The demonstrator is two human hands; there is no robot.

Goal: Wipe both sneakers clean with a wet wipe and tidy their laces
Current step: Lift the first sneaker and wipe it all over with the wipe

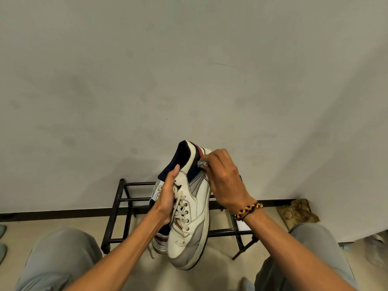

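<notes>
I am looking down past my hands at a big pale wall (147, 80) filling the space far beyond them. Below my hands a black metal shoe rack (119, 208) is standing on the light floor (222, 267), against the bottom of the wall. My knees in grey trousers (60, 255) are sitting on each side, nearer to me than my hands.

Between my hands I am holding up a white sneaker (197, 206) with grey patches. Its toe is pointing down toward me and its dark heel opening is pointing up and away. My left hand (168, 196) is gripping it on the lace side, thumb up near the dark collar, fingers curled around the tongue and the white laces (180, 208). My right hand (224, 179) is pinching a small crumpled wet wipe (202, 164) and pressing it on the side of the heel, close to the red stripe. A braided bracelet (248, 210) is sitting on that wrist.

The second sneaker (160, 242) is lying on the rack just under my left hand, mostly hidden behind the first one. A crumpled brown bag (300, 211) is lying on the floor out to the right of my right hand.
</notes>
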